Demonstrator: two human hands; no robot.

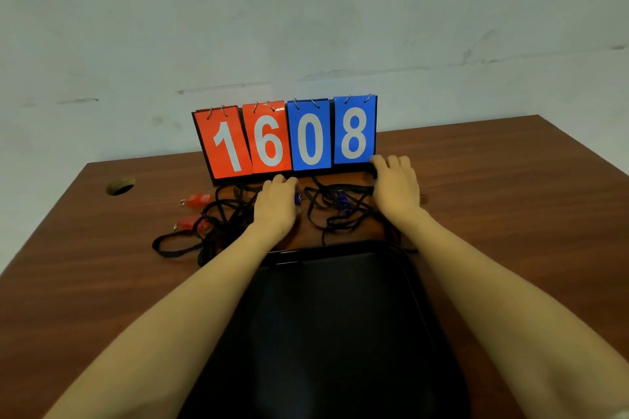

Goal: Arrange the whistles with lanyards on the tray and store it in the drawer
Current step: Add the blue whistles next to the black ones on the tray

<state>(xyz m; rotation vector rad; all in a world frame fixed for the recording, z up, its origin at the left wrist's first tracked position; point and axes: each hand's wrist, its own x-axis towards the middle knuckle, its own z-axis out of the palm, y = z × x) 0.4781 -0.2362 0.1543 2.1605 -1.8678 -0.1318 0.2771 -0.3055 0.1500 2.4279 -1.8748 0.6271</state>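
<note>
My left hand (277, 204) and right hand (396, 187) sit centre-frame on limp, tangling lanyards (223, 218); grip unclear. I'd pinch the rigid whistles (197, 199).

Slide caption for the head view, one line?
Left hand and right hand reach among tangled lanyards between scoreboard and black tray.

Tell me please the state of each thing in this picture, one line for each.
tray, empty, flat on the table.
red whistles, lying on the table, off the tray.
blue whistles, on the table among lanyards.
lanyards, tangled, on the table.
scoreboard, upright, showing 16 and 08.
left hand, on the lanyards, grip unclear.
right hand, fingers straight, by the scoreboard's base.
</note>
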